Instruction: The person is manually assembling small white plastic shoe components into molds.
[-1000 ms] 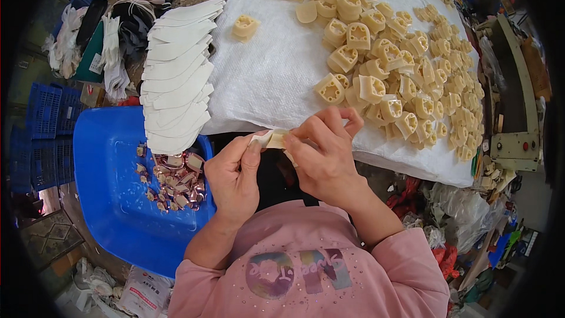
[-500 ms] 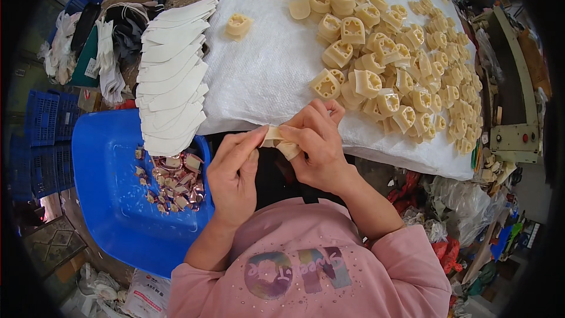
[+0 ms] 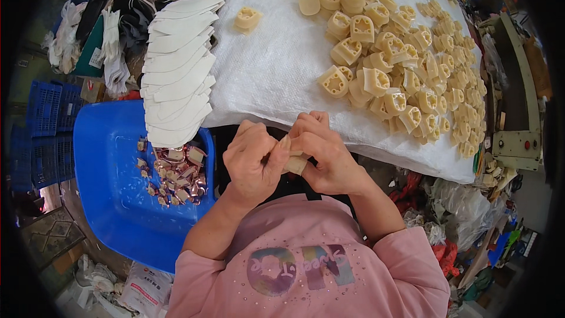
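Note:
Between both hands, just off the near edge of the white woven sack [image 3: 265, 70], is a small cream moulded block [image 3: 295, 165], seemingly a shoe heel, mostly covered by fingers. My left hand [image 3: 252, 158] has its fingers curled, thumb and fingertips pinching the block's upper side. My right hand [image 3: 331, 162] grips it from the right with bent fingers. Whether a thin pale cover lies over it, I cannot tell. Many similar cream heels [image 3: 376, 79] are heaped on the sack, and a single heel [image 3: 248, 19] lies apart at its far left.
White curved cut pieces [image 3: 179, 65] overlap in a long row on the left, reaching over a blue tub [image 3: 123, 212]. Shiny reddish-brown and cream pieces [image 3: 176, 174] lie inside the tub. Blue crates [image 3: 44, 109] stand far left; clear plastic bags [image 3: 465, 203] sit at the right.
My left hand has turned, its knuckles now upward, and moved right against the right hand. Both hands sit slightly lower and cover more of the cream block. The whole view has shifted a little.

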